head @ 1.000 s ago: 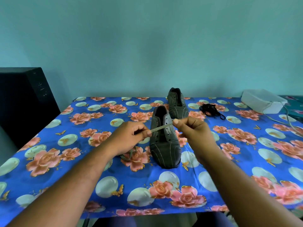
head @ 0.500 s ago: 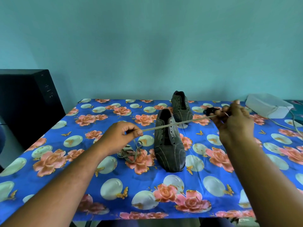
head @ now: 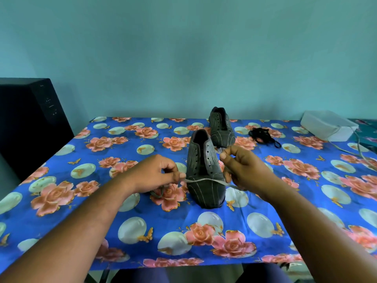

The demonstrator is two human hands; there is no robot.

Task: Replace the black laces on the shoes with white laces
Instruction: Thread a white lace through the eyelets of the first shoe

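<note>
Above the near shoe [head: 205,172], both hands [head: 152,173] [head: 244,170] pinch 1 white lace [head: 204,180]; no writing legible.

a room in a home — a table [head: 67,186] under a bright floral cloth, pushed against a plain teal wall [head: 183,58] — a black cabinet [head: 30,123] beside it

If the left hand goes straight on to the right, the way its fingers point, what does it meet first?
Probably the near shoe: the left hand pinches the white lace just beside its toe part. Depth is unclear.
</note>
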